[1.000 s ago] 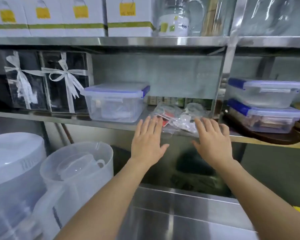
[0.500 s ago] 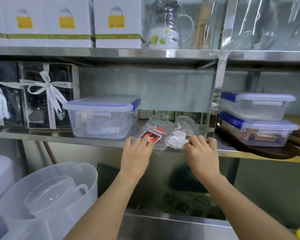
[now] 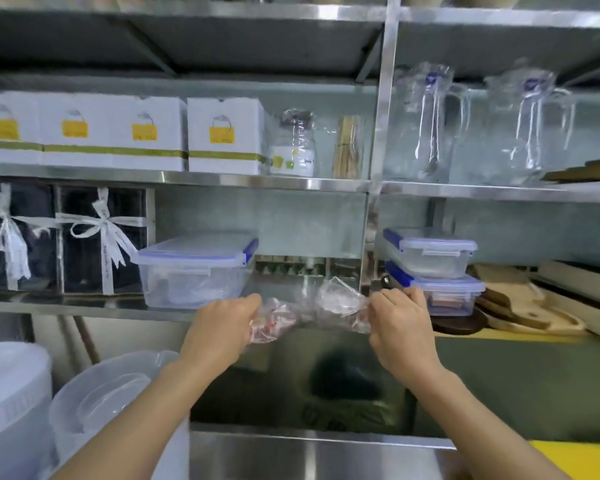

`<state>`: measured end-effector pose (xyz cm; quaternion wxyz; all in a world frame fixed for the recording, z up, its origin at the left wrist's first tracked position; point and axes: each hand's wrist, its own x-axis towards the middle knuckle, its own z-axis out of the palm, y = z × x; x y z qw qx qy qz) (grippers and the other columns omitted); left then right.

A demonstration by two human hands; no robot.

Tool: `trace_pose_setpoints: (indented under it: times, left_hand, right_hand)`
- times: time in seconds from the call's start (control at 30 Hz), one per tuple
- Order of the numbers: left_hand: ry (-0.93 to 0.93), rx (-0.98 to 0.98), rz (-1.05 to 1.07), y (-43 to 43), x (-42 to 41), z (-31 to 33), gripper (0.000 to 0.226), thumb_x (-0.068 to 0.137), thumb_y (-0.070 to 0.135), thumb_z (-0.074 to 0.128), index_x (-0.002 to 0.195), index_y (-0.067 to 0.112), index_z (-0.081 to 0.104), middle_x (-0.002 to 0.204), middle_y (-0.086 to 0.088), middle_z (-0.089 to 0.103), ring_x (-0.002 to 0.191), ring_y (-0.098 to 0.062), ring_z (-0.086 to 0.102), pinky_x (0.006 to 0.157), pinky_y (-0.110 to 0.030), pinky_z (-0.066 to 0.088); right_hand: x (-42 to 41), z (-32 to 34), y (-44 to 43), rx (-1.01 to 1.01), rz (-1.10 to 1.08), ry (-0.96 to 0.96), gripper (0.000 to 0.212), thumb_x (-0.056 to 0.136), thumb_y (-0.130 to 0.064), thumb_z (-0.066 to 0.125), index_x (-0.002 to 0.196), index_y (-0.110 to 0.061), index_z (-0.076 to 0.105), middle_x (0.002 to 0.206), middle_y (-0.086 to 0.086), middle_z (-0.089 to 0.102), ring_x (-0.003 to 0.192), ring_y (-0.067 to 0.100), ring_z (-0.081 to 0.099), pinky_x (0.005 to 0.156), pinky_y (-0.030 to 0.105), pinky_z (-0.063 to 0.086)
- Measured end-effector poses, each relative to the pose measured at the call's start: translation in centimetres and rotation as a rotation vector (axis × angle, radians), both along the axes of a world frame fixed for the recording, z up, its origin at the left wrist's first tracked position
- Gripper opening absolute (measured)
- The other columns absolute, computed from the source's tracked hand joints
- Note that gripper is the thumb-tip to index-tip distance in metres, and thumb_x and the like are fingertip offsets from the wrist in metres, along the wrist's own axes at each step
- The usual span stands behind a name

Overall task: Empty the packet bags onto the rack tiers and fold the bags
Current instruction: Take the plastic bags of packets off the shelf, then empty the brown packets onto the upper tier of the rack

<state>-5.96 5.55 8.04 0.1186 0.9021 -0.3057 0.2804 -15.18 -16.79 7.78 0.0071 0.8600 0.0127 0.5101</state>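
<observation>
A crumpled clear plastic bag (image 3: pixel 312 311) with small red-and-white packets inside hangs at the front edge of the steel rack tier (image 3: pixel 84 304). My left hand (image 3: pixel 224 327) grips its left end, where the red packets bunch up. My right hand (image 3: pixel 400 315) pinches its right end. The bag is stretched between both hands, just off the tier's edge.
A clear blue-lidded container (image 3: pixel 194 270) stands left of the bag; two stacked ones (image 3: pixel 433 271) stand right of the rack post (image 3: pixel 378 168). Ribboned dark boxes (image 3: pixel 101 240), white boxes (image 3: pixel 222 136), wrapped jugs (image 3: pixel 423 123), wooden boards (image 3: pixel 520 306) and clear pitchers (image 3: pixel 104 407) fill the surroundings.
My hands went from flat on the bag to closed on its two ends and pulled it off the tier toward me. The view has tilted upward.
</observation>
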Motion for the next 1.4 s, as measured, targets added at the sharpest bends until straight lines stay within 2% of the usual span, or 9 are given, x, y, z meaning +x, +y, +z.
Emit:
trace_pose_setpoints:
  times: [0.23,0.37,0.5,0.67,0.73,0.83,1.07,1.27,1.4]
  left_hand:
    - [0.139,0.034,-0.055,3.1,-7.8,2.8,0.009,0.086,0.017,0.057,0.077,0.014,0.056,0.084,-0.006,0.065,0.084,-0.03,0.06,0.07,-0.035,0.047]
    - [0.336,0.211,-0.017,4.7,-12.2,0.7,0.019,0.086,0.014,0.057,0.069,0.02,0.051,0.078,0.001,0.059,0.084,-0.027,0.06,0.064,-0.027,0.037]
    - [0.446,0.294,0.002,5.9,-15.6,-4.0,0.018,0.083,0.008,0.053,0.069,0.019,0.051,0.093,-0.008,0.068,0.09,-0.031,0.062,0.07,-0.031,0.045]
    - [0.053,0.267,0.101,6.7,-19.1,-7.1,0.019,0.069,-0.004,0.058,0.082,0.01,0.059,0.077,-0.014,0.067,0.07,-0.034,0.065,0.052,-0.03,0.037]
    - [-0.139,0.293,0.054,7.2,-21.4,-8.0,0.027,0.04,-0.006,0.059,0.062,0.01,0.062,0.046,-0.008,0.058,0.038,-0.026,0.057,0.04,-0.02,0.03]
    - [-0.23,0.329,-0.051,7.9,-26.0,-11.5,0.018,0.037,0.008,0.057,0.053,0.016,0.058,0.038,-0.001,0.05,0.029,-0.02,0.05,0.035,-0.015,0.027]
    - [0.151,0.623,-0.218,10.9,-35.7,-23.7,0.046,0.012,0.016,0.079,0.056,0.016,0.066,0.04,-0.004,0.056,0.029,-0.015,0.051,0.033,-0.015,0.035]
    - [0.332,0.677,-0.294,13.0,-40.5,-27.3,0.043,0.015,0.026,0.081,0.052,0.022,0.06,0.049,-0.005,0.062,0.033,-0.013,0.052,0.037,-0.014,0.039]
    - [0.438,0.58,-0.337,13.1,-41.5,-26.3,0.046,0.015,0.026,0.08,0.057,0.028,0.062,0.048,0.008,0.056,0.036,-0.009,0.053,0.036,-0.012,0.035]
  right_hand:
    - [-8.5,0.2,2.6,0.073,-0.048,0.255,0.016,0.067,0.003,0.064,0.06,-0.01,0.057,0.059,0.006,0.063,0.056,0.025,0.051,0.061,0.031,0.014]
    - [-12.9,-2.3,4.2,0.133,-0.036,0.502,0.019,0.088,-0.016,0.049,0.074,-0.01,0.061,0.078,0.008,0.069,0.079,0.03,0.058,0.066,0.028,0.012]
    - [-16.6,-6.7,5.4,0.169,-0.063,0.677,0.032,0.091,-0.021,0.045,0.06,-0.023,0.041,0.071,0.001,0.056,0.083,0.028,0.057,0.073,0.031,0.023]
    - [-18.7,-10.1,6.6,0.189,-0.177,0.613,0.017,0.087,-0.015,0.05,0.075,-0.016,0.061,0.08,0.004,0.068,0.077,0.022,0.06,0.086,0.035,0.041]
    - [-19.9,-11.4,7.5,0.124,-0.189,0.55,0.009,0.077,-0.006,0.06,0.073,-0.013,0.064,0.077,0.006,0.068,0.073,0.025,0.06,0.076,0.035,0.043]
    - [-22.7,-15.5,8.7,0.012,-0.118,0.383,0.012,0.064,0.001,0.065,0.065,-0.01,0.063,0.065,0.008,0.065,0.06,0.026,0.057,0.061,0.032,0.039]
    - [-32.0,-27.2,11.0,-0.093,0.188,0.578,0.014,0.062,-0.004,0.056,0.062,-0.018,0.06,0.062,-0.002,0.057,0.061,0.018,0.049,0.063,0.026,0.028]
    - [-37.3,-29.9,11.3,0.179,0.179,0.93,0.013,0.066,-0.017,0.048,0.069,-0.027,0.055,0.07,-0.015,0.061,0.073,0.004,0.051,0.068,0.017,0.026]
    - [-38.5,-28.0,11.3,0.322,0.207,1.196,0.024,0.064,-0.008,0.048,0.074,-0.023,0.065,0.082,-0.008,0.068,0.085,0.016,0.06,0.07,0.016,0.03]
